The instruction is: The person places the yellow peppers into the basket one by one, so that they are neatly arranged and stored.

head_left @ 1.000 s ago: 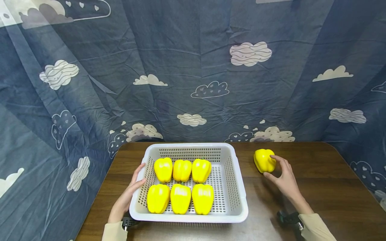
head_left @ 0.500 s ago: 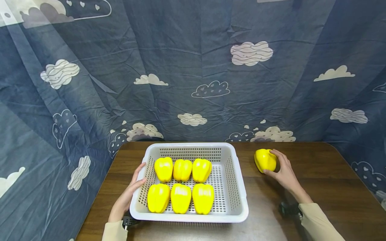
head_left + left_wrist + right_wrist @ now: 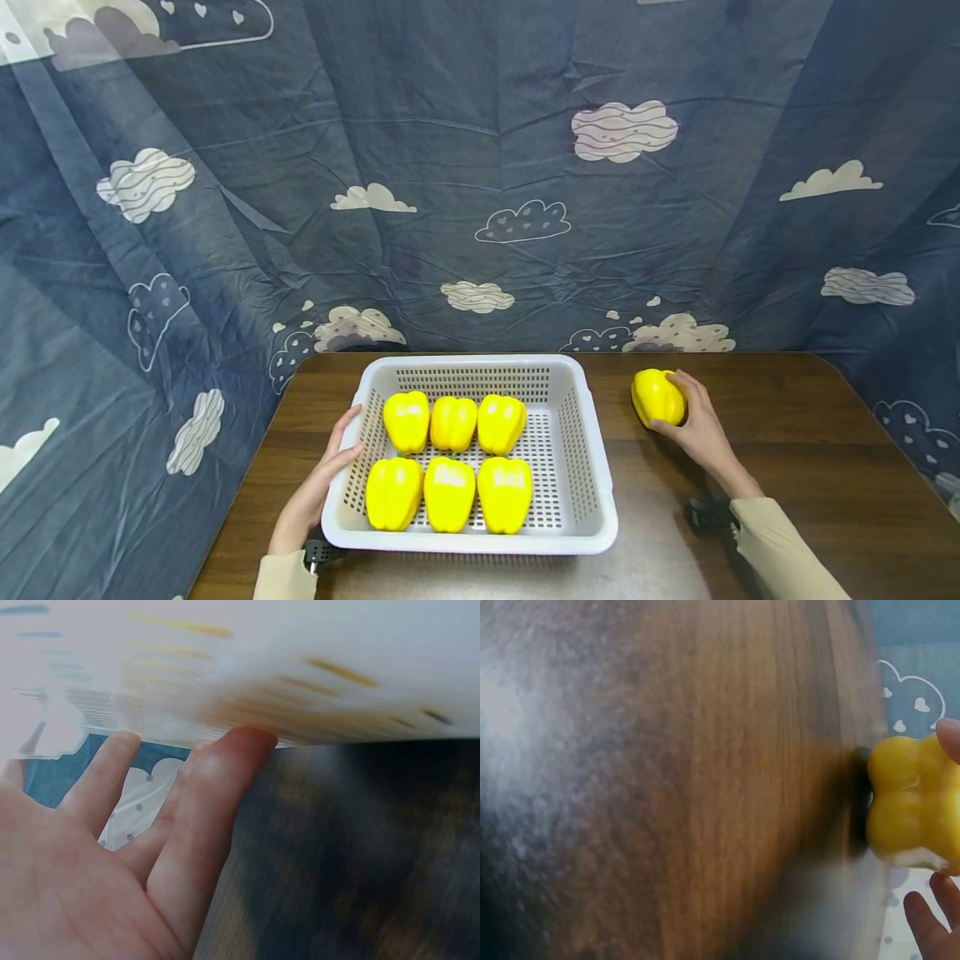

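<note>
A white slotted basket (image 3: 585, 450) sits on the brown table and holds several yellow peppers (image 3: 448, 493) in two rows. My left hand (image 3: 330, 467) rests flat against the basket's left wall, fingers straight; in the left wrist view my fingers (image 3: 217, 795) touch the basket's blurred white wall (image 3: 247, 667). A lone yellow pepper (image 3: 656, 397) lies on the table right of the basket. My right hand (image 3: 693, 421) is curled round it from the right. In the right wrist view the pepper (image 3: 907, 802) lies between my fingertips (image 3: 922, 915).
The brown wooden table (image 3: 810, 467) has bare wood to the right of the lone pepper and in front of the basket. A dark blue cloth with white clouds (image 3: 480, 167) hangs behind and at both sides of the table.
My right hand has closed in on the lone pepper, from fingertips beside it to fingers wrapped around its right side. The left hand and basket have not moved.
</note>
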A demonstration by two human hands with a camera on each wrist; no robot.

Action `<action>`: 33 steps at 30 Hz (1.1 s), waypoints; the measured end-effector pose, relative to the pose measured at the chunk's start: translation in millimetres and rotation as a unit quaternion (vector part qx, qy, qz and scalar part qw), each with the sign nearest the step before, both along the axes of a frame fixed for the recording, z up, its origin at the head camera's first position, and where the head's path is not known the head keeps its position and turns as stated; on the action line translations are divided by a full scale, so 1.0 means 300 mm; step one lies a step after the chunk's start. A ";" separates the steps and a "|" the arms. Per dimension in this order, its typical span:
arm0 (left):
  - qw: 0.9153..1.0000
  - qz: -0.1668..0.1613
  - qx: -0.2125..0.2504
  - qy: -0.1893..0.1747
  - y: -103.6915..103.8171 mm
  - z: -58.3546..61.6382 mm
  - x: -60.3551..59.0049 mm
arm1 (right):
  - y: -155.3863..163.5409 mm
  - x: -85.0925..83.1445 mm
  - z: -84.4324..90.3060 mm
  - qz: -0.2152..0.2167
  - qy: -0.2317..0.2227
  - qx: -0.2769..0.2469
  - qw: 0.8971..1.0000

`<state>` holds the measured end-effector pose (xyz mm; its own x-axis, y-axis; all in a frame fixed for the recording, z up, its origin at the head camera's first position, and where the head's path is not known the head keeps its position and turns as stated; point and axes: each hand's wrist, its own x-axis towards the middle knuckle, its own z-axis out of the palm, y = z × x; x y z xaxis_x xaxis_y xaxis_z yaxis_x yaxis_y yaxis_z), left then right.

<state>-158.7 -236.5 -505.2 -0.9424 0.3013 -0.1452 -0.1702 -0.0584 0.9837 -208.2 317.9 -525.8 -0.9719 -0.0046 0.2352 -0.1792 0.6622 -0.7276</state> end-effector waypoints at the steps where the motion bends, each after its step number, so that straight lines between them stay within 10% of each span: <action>1: 1.000 0.000 -0.001 0.000 0.000 0.000 0.000 | -0.001 0.000 -0.003 -0.002 0.001 0.000 1.000; 33: 1.000 0.001 -0.001 0.001 0.000 0.000 0.003 | -0.055 0.097 0.082 -0.042 0.034 -0.025 0.998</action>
<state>-157.7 -236.4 -505.2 -0.9434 0.2989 -0.1437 -0.1677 -0.0564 0.9842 -179.0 301.4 -501.1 -0.9500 0.0895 0.2991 -0.1753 0.6398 -0.7483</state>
